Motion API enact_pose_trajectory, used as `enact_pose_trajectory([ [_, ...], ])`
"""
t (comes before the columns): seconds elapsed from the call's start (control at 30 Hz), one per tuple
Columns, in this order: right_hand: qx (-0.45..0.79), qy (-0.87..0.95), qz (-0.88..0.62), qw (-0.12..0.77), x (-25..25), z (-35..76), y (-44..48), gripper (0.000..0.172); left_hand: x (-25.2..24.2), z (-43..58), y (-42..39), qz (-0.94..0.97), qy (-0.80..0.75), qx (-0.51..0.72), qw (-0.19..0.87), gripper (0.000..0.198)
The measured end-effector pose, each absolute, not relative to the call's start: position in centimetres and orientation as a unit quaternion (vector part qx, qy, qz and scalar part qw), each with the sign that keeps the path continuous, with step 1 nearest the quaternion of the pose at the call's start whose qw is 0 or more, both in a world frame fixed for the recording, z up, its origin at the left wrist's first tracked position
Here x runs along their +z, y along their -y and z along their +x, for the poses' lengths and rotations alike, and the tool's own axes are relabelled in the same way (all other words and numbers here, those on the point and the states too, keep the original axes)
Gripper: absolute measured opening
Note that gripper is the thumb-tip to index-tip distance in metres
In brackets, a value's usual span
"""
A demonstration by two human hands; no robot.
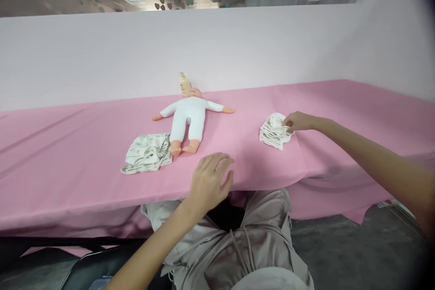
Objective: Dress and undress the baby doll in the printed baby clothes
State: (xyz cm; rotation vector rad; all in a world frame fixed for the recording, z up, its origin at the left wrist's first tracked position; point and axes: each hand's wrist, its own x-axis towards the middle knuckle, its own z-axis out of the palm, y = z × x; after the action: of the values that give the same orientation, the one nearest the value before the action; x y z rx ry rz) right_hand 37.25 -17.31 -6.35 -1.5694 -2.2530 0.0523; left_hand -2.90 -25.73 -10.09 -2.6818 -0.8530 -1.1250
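My right hand (299,121) pinches the right edge of a folded white cloth item (273,131) with several layers, which rests on the pink-covered table; its exact kind I cannot make out. Over the front edge of the table is my left hand (211,180), fingers loosely apart and holding nothing. A baby doll (188,115) with a white cloth body lies on its back beyond my left hand, arms spread and feet toward me. Beside its feet, on the left, sits a folded printed white cloth garment (148,152).
Behind the doll's head a yellowish bottle (184,84) leans close to the white wall (136,54). The pink tablecloth (68,158) hangs over the front edge above my lap. A black chair (102,265) stands at lower left.
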Motion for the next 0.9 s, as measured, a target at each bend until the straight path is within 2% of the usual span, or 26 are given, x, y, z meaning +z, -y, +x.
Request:
enact_pose_trajectory([
  [0.1, 0.016, 0.772, -0.622, 0.13, -4.4, 37.1, 16.7, 0.033, -10.1, -2.8, 26.5, -0.894, 0.289, -0.343, 0.012, 0.027],
  [0.17, -0.016, 0.744, -0.649, 0.161, -1.7, 36.9, 15.7, 0.02, -8.8, -2.5, 25.5, -0.899, 0.318, -0.302, 0.003, 0.025],
  [0.23, -0.067, 0.697, -0.681, 0.215, 2.0, 36.3, 14.5, 0.011, -6.5, -1.9, 23.5, -0.898, 0.342, -0.276, 0.022, 0.026],
  [0.3, -0.111, 0.664, -0.687, 0.273, 6.0, 35.0, 13.4, 0.023, -3.3, -1.0, 21.1, -0.892, 0.338, -0.291, 0.072, 0.027],
  [0.37, -0.151, 0.633, -0.663, 0.371, 9.8, 32.4, 12.8, 0.04, 0.3, -0.3, 19.0, -0.88, 0.334, -0.317, 0.117, 0.032],
  [0.4, -0.162, 0.631, -0.646, 0.398, 11.5, 30.6, 12.8, 0.043, 2.1, -0.1, 18.3, -0.864, 0.341, -0.347, 0.127, 0.035],
  [0.43, -0.172, 0.63, -0.622, 0.432, 12.8, 28.5, 13.1, 0.039, 3.9, 0.0, 17.9, -0.849, 0.338, -0.384, 0.134, 0.038],
  [0.47, -0.149, 0.621, -0.59, 0.495, 13.8, 26.1, 13.7, 0.028, 5.5, 0.0, 17.7, -0.831, 0.333, -0.421, 0.142, 0.042],
  [0.5, -0.111, 0.646, -0.546, 0.522, 14.5, 23.6, 14.5, 0.018, 6.8, 0.0, 17.7, -0.818, 0.327, -0.446, 0.158, 0.045],
  [0.53, -0.097, 0.667, -0.507, 0.537, 14.7, 21.1, 15.7, 0.014, 7.9, -0.1, 17.9, -0.806, 0.32, -0.465, 0.177, 0.046],
  [0.6, -0.098, 0.743, -0.438, 0.496, 14.3, 16.7, 18.5, 0.016, 9.1, -0.3, 18.8, -0.789, 0.303, -0.486, 0.22, 0.044],
  [0.67, -0.166, 0.773, -0.379, 0.482, 13.1, 13.7, 21.5, 0.024, 9.1, -0.6, 20.0, -0.765, 0.294, -0.511, 0.258, 0.041],
  [0.7, -0.202, 0.79, -0.351, 0.46, 12.4, 12.8, 22.9, 0.018, 8.8, -0.7, 20.7, -0.752, 0.295, -0.524, 0.269, 0.039],
  [0.73, -0.218, 0.792, -0.334, 0.461, 11.6, 12.4, 24.0, 0.02, 8.4, -1.0, 21.4, -0.743, 0.299, -0.532, 0.274, 0.038],
  [0.9, -0.144, 0.829, -0.301, 0.449, 8.5, 13.0, 26.5, 0.028, 6.8, -3.3, 24.0, -0.793, 0.294, -0.476, 0.242, 0.035],
])
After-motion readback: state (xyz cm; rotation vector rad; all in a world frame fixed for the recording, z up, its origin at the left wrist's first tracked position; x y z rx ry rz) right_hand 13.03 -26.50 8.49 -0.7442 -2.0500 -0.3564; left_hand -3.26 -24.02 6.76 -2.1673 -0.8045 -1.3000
